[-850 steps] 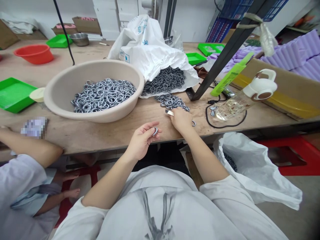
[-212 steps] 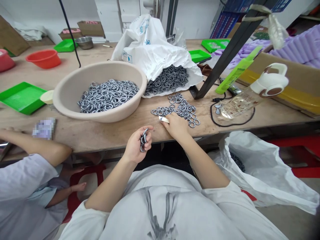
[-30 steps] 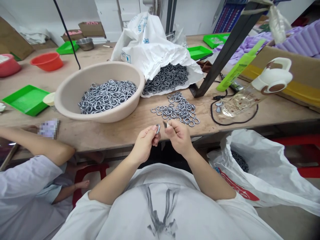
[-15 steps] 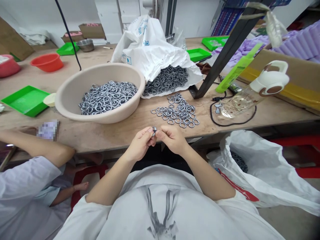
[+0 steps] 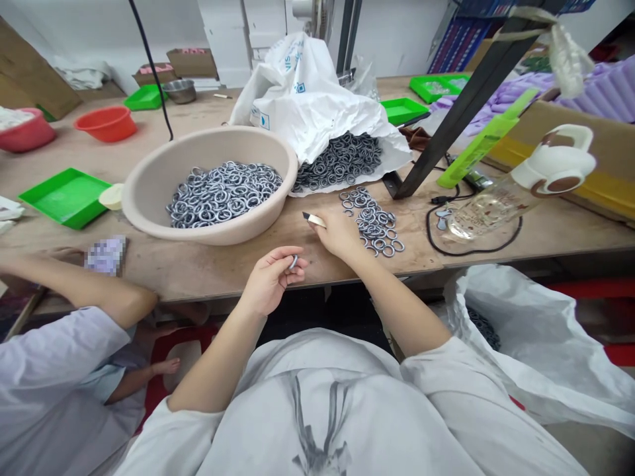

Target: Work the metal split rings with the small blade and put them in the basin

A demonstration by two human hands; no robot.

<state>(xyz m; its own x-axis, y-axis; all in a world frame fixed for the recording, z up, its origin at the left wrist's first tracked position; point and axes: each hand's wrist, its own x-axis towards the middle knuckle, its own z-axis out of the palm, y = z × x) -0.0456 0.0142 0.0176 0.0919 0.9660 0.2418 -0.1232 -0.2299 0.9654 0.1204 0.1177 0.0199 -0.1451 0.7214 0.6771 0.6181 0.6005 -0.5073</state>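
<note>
A small grey ring [image 5: 294,262] is pinched between the thumb and fingers of my left hand [image 5: 268,281], just over the table's front edge. My right hand [image 5: 340,235] is closed around a small blade [image 5: 314,219] with a pale handle and a dark tip pointing left. This hand is low over the wooden table [image 5: 238,268], right beside a loose pile of grey rings [image 5: 380,228], and covers part of it. Behind my left hand stands a wide beige basin [image 5: 208,235] holding many more rings. An open white sack [image 5: 317,112] spills darker rings [image 5: 347,160] at the back.
A slanted black metal post [image 5: 461,99] rises right of the pile. Beyond it are a clear bottle [image 5: 481,210] and a black cable [image 5: 473,254]. Green tray [image 5: 64,198] at left. Another person's arm [image 5: 84,281] rests at the table's left. A white sack [image 5: 526,311] stands low at right.
My hands were together at a ring and are now apart. The right has moved forward to the pile, showing the blade; the left keeps the ring. The view has shifted slightly.
</note>
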